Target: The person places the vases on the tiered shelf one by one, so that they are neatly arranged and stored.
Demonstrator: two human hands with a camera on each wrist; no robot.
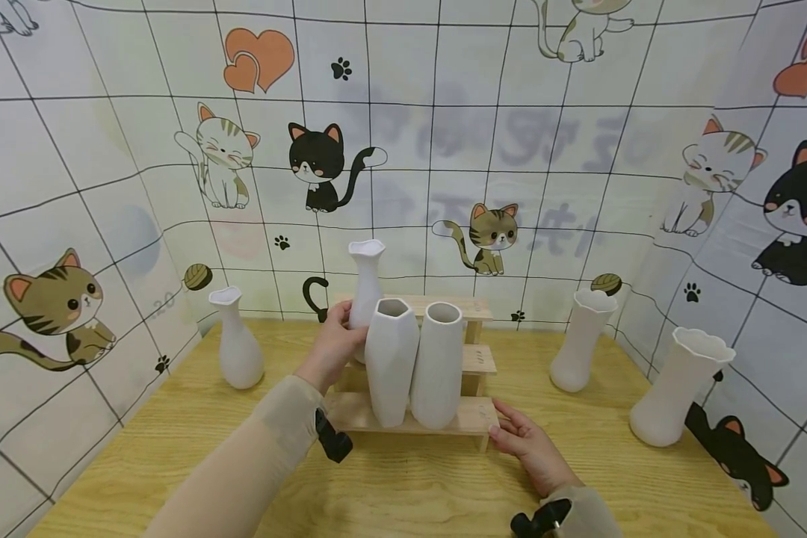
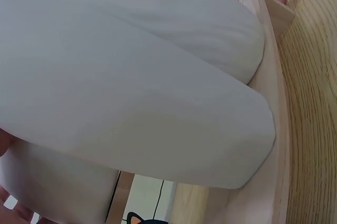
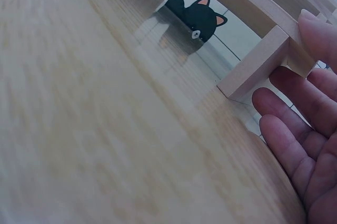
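Note:
A three-step wooden stand rises on the table. My left hand grips the lower body of a white vase with a wavy rim, upright at the left of the upper steps. In the left wrist view, that vase is partly hidden behind a faceted white vase. On the lowest step, the faceted vase stands beside a smooth, round-mouthed white vase. At the step's right end, my right hand pinches the board, thumb above and forefinger below, near the stand leg.
One white vase stands at the left of the wooden table. Two more with ruffled rims, a farther one and a nearer one, stand at the right. A cat-patterned sheet encloses the back and sides.

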